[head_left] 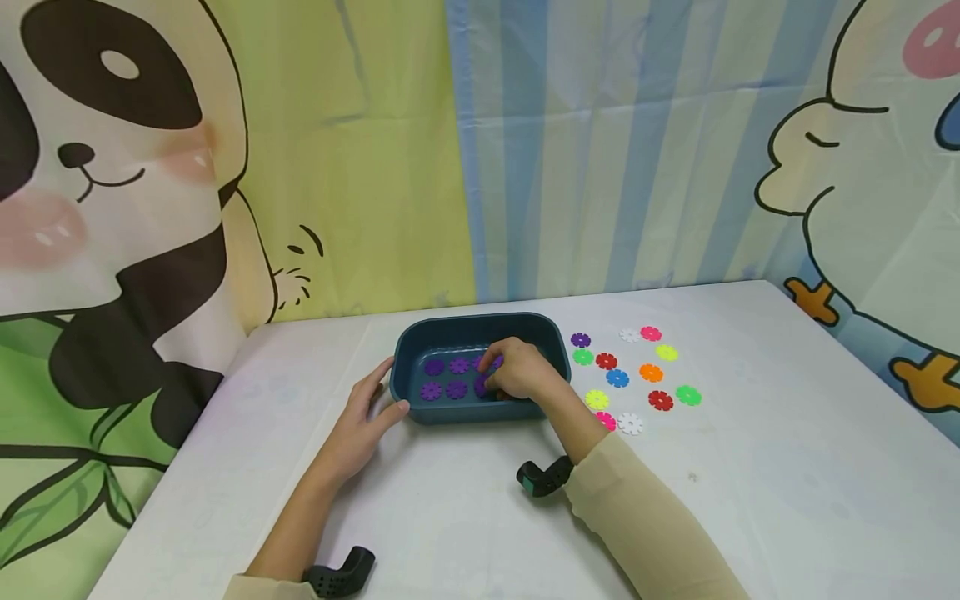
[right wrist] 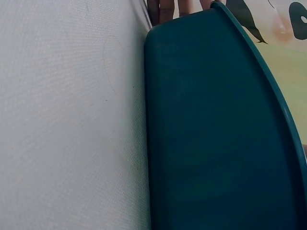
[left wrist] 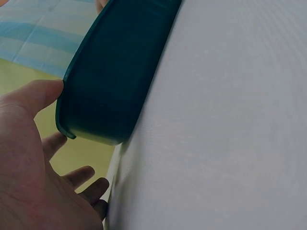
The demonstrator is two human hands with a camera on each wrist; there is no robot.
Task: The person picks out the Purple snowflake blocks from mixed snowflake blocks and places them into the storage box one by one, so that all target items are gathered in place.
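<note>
A dark teal plastic basin stands on the white table. Flat on its floor lie several purple snowflake discs, in two rows. My right hand reaches over the near rim into the basin, its fingers curled down and pinching a purple snowflake disc at the right end of the near row. The hand partly covers the discs there. At the basin's left end, my left hand touches the rim with its thumb near the front corner, fingers spread along the outside. The left wrist view shows the thumb against the rim.
Right of the basin, several loose snowflake discs in mixed colours lie scattered on the white tabletop. Black wrist devices sit at both sleeves. Printed cloth hangs behind the table.
</note>
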